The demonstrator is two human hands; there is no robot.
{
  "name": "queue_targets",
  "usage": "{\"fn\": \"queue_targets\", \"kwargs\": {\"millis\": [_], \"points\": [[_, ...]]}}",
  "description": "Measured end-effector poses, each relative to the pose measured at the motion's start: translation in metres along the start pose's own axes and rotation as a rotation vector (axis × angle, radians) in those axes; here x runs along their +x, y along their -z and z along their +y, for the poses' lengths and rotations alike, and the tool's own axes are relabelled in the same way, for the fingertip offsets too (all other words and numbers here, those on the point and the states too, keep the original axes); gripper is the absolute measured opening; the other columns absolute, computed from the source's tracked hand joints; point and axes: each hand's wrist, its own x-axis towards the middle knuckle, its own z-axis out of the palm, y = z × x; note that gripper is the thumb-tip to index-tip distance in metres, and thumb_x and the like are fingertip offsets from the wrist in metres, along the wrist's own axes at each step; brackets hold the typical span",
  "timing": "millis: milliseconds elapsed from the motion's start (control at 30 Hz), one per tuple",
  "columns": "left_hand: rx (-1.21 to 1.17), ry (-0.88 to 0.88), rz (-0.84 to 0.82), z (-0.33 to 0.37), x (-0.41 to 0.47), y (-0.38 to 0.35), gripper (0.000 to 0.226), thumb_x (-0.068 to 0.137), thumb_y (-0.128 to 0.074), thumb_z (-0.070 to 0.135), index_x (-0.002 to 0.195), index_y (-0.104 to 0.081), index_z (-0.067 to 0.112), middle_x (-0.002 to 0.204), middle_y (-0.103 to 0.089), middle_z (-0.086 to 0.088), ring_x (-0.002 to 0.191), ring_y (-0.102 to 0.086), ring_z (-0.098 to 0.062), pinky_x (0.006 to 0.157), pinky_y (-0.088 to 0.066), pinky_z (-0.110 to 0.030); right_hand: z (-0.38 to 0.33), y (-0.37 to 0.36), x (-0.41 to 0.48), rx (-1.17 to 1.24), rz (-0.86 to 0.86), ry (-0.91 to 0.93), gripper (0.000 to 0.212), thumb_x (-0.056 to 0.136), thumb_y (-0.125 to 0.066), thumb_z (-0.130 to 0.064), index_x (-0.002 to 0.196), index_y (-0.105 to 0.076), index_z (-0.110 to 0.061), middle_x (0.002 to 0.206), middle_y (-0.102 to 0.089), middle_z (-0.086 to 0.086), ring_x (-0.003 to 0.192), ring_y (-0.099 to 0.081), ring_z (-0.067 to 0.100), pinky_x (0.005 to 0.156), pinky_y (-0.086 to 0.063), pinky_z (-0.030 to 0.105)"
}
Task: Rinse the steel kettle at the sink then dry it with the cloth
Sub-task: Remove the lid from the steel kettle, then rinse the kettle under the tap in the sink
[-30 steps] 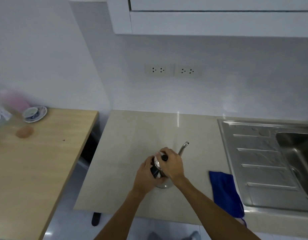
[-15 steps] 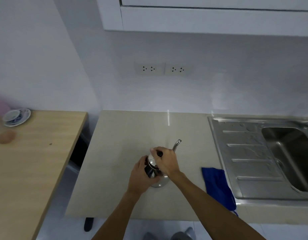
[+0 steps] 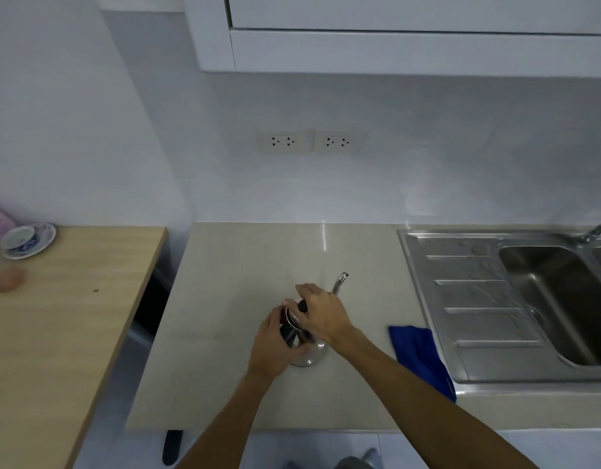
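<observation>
The steel kettle (image 3: 310,357) stands on the beige counter (image 3: 231,299), its thin curved spout (image 3: 339,281) pointing away from me. My left hand (image 3: 275,346) wraps the black handle on the kettle's near left side. My right hand (image 3: 321,314) grips the lid with its black knob, and the lid looks tilted up off the rim. Both hands hide most of the body. A blue cloth (image 3: 422,360) lies on the counter to the right, against the edge of the steel sink (image 3: 471,299). The tap (image 3: 596,231) shows at the far right.
A wooden table (image 3: 72,316) stands to the left across a gap, with a cup on a saucer (image 3: 26,239) and a brownish round thing (image 3: 6,279). Wall sockets (image 3: 307,141) sit above the counter, and a white cabinet (image 3: 393,35) hangs overhead.
The view has shifted, bringing the sink basin and tap further into sight. My hands stay on the kettle; the lid appears tipped up more than a second ago.
</observation>
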Motion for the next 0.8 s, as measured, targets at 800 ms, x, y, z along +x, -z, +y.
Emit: {"fn": "queue_targets", "kwargs": {"millis": [800], "points": [[-0.009, 0.047, 0.024, -0.002, -0.003, -0.001, 0.088, 0.055, -0.087, 0.049, 0.132, -0.051, 0.025, 0.119, -0.062, 0.009, 0.112, -0.057, -0.012, 0.094, -0.05, -0.032, 0.096, -0.033, -0.137, 0.002, -0.154, -0.361, 0.044, 0.099, -0.053, -0.042, 0.128, -0.063, -0.012, 0.127, -0.061, 0.005, 0.113, -0.052, 0.022, 0.1, -0.04, 0.029]]}}
